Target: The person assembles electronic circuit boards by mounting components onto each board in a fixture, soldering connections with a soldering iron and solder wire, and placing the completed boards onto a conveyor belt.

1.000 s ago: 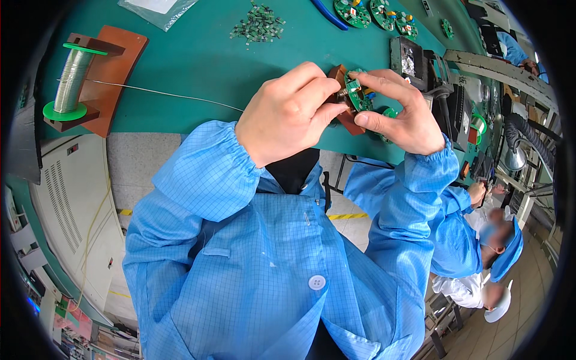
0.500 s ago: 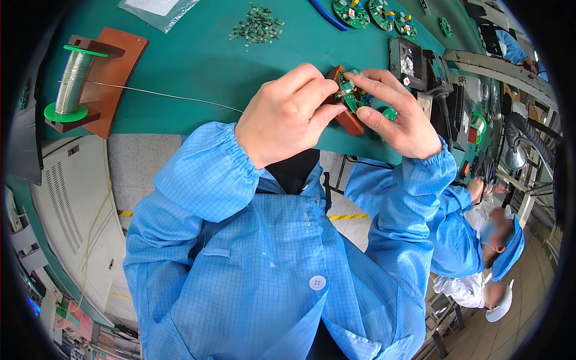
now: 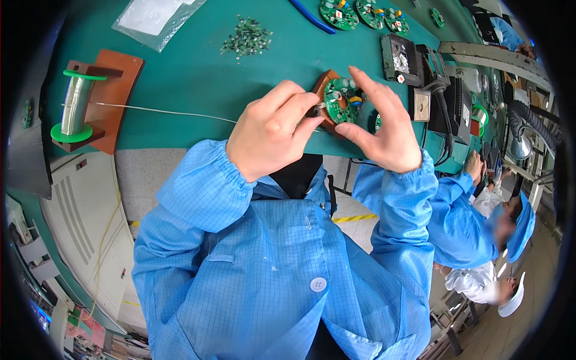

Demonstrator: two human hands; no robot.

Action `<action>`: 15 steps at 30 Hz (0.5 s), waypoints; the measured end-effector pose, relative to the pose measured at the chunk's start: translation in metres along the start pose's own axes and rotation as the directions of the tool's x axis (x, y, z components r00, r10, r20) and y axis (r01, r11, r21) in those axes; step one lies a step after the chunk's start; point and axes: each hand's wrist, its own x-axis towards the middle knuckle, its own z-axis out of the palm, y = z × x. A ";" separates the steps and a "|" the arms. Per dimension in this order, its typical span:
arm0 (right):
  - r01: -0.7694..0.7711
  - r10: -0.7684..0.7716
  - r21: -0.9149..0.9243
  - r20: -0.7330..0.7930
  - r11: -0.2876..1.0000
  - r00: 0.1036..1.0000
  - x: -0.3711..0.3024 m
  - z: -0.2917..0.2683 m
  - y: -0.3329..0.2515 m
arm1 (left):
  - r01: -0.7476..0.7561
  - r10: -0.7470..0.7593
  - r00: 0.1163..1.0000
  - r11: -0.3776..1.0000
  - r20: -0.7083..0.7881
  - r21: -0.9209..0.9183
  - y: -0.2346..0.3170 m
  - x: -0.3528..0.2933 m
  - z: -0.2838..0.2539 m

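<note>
Viewed from above, a round green circuit board, densely studded with glossy components, near the front edge of a smooth green worktop. Behind the board's left side, a straight-edged reddish-brown block. At the board's left, the left hand, bare, with thumb and forefinger bent toward each other around something small and dark; too hidden to tell whether clenched on it or loose. At the right, the right hand, with a released grip, thumb and forefinger spread wide about the board; contact with the rim unclear. At both wrists, gathered cuffs of blue checked cloth. Far left, a spool of shiny silvery wire with bright green flanges, on a reddish-brown stand; from it, one thin strand toward the left hand. Farther back, a loose heap of tiny dark-green chips, a crinkled clear plastic bag, a rounded blue rod and three more round green boards.
</note>
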 end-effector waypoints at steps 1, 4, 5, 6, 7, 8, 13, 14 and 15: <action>-0.006 0.006 0.004 -0.013 1.000 1.000 0.002 0.003 0.001 | 0.014 -0.014 1.000 1.000 0.020 0.009 0.000 0.001 0.000; 0.074 -0.085 -0.087 -0.131 0.993 0.988 0.010 0.012 0.006 | 0.032 -0.036 0.997 0.998 0.068 0.055 0.005 0.001 0.002; 0.066 -0.078 -0.085 -0.146 0.994 0.986 0.009 0.013 0.008 | 0.020 -0.025 0.996 0.998 0.081 0.057 0.005 0.002 0.002; 0.076 -0.083 -0.046 -0.178 0.996 0.981 0.009 0.015 0.011 | 0.013 -0.020 0.996 0.997 0.086 0.080 0.003 0.003 0.001; 0.088 -0.088 -0.007 -0.209 0.996 0.974 0.008 0.017 0.012 | 0.005 -0.014 0.996 0.995 0.090 0.102 0.002 0.004 -0.001; 0.084 -0.083 -0.005 -0.222 0.996 0.972 0.007 0.018 0.013 | -0.005 -0.006 0.995 0.995 0.101 0.105 0.003 0.006 -0.003; 0.052 -0.026 0.102 -0.239 0.993 0.971 0.004 0.021 0.016 | -0.058 0.049 0.997 0.985 0.058 0.163 0.010 0.029 -0.012; 0.049 -0.021 0.107 -0.248 0.993 0.968 0.004 0.022 0.016 | -0.065 0.054 0.996 0.984 0.069 0.165 0.009 0.033 -0.011; 0.066 -0.018 0.140 -0.319 0.988 0.948 0.005 0.024 0.015 | -0.079 0.062 0.993 0.980 0.099 0.180 0.007 0.038 -0.009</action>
